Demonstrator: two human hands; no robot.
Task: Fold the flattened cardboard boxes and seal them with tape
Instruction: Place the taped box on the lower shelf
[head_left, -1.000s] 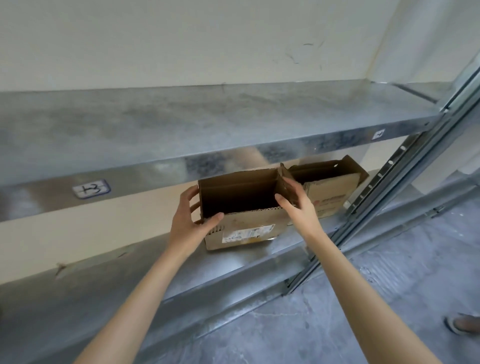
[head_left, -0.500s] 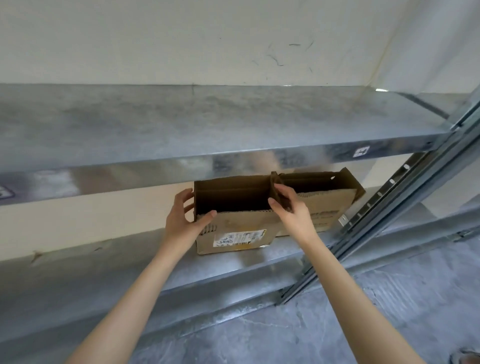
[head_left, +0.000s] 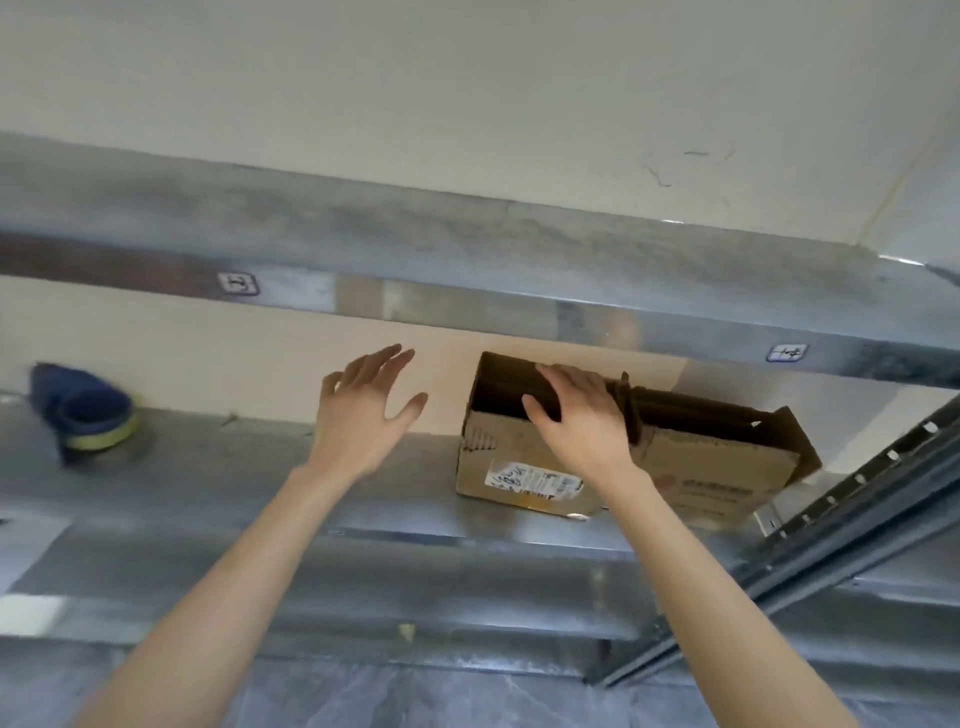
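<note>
Flat-fingered and not clasping, the right hand (head_left: 582, 415) rests across the open box (head_left: 519, 467), probably steadying it beside the second box (head_left: 727, 462) on the shelf (head_left: 234, 493). The left hand (head_left: 358, 415) hovers spread, empty.

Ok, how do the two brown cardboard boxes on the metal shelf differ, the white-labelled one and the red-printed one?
The brown cardboard box with the white label has the right hand resting on its open top; the brown cardboard box with red print is untouched. The labelled one stands left, the printed one right, nearer the rack post. Both stand open-topped on the grey metal shelf.
</note>
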